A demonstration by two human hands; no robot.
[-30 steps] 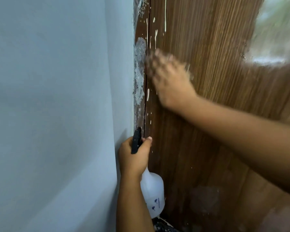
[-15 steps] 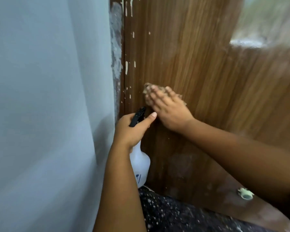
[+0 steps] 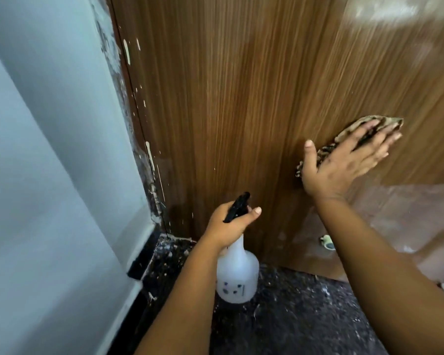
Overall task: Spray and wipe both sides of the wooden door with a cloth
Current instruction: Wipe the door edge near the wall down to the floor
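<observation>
Brown wood door (image 3: 241, 111) ahead, tall and stripy, shiny near the top right. Right hand (image 3: 344, 162) flat on the door, fingers straight and spread, pressing a cloth (image 3: 385, 124) against the wood. Cloth brown and tan, folded, peeking out past the fingertips and under the thumb, on the right part of the door, about halfway up. Hand and cloth a bit blurry. Left hand (image 3: 228, 226) lower down, near the middle, curled round the black top of a spray bottle (image 3: 237, 275), thumb sticking out toward the door. Bottle white and see-through, with small dark marks on it, hanging from the hand just in front of the bottom of the door. Cannot tell if the bottle touches the floor (image 3: 292, 316). Floor dark and speckled with white bits. Pale blue-grey wall (image 3: 49, 149) on the left, meeting the door at a rough edge with white paint drips and chipped spots. Black strip (image 3: 144, 254) along the bottom of the wall. Small pale round stopper (image 3: 327, 242) low on the door, between the two arms. Cloudy, dull patch on the lower right of the door, under the right hand. Both arms bare, reaching up from the bottom.
</observation>
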